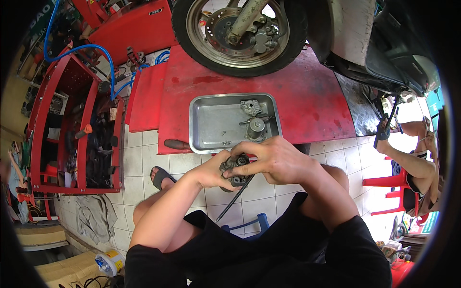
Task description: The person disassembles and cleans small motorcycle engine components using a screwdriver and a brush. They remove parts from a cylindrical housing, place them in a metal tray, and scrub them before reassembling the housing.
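Between my thighs, just off the near edge of the tray, my left hand is wrapped around a dark, greasy carburetor. My right hand reaches over from the right, its thumb and fingers closed about the same part's top and side. A thin black hose hangs down from it toward my lap. My fingers cover much of the carburetor. Just beyond lies a metal tray with a flat cast metal cover, a round-topped metal part and a few tiny pieces near its front edge.
The tray sits on a red lift platform under a scooter's front wheel. A dark-handled tool lies left of the tray. A red tool cart stands at left. A person sits near a red plastic chair at right.
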`<state>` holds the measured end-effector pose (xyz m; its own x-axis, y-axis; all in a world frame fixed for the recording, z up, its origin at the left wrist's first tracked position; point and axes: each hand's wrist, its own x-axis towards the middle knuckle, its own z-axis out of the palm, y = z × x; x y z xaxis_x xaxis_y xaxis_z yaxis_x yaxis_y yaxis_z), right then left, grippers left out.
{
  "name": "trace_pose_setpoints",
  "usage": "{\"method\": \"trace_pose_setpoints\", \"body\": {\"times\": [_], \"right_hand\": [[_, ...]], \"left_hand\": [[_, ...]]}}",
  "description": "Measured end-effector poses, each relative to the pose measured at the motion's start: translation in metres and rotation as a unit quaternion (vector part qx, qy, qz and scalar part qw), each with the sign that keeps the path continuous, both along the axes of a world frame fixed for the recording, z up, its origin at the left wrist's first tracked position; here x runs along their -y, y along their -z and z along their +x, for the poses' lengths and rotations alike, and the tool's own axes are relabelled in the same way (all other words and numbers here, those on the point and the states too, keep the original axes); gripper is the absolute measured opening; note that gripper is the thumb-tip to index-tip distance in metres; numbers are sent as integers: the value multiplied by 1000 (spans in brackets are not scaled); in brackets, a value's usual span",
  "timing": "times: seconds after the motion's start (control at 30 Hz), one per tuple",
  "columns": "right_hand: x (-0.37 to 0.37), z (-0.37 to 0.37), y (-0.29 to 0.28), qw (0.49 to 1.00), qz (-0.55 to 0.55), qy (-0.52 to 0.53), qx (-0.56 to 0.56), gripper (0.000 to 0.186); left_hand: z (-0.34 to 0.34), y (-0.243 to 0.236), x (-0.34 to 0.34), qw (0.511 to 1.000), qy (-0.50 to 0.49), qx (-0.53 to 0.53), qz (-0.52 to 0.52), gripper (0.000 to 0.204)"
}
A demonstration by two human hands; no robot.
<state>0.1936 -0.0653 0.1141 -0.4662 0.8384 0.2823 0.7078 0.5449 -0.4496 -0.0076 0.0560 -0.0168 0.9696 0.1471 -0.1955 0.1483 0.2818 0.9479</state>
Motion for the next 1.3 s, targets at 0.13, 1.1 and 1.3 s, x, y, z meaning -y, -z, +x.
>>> {"method": "trace_pose_setpoints", "body": {"times": [0.13,1.1,1.3], "right_hand": [[0,0,1,1000,-2,-8,-5,64],[3,1,0,1000,-4,14,-16,61],[2,12,-2,993,10,98,-63,41]], "left_hand": [[-2,0,-1,999,19,4,30,68],[5,-33,2,999,4,-8,-54,46],[17,-48,4,966,-210,-122,-85,26]]}}
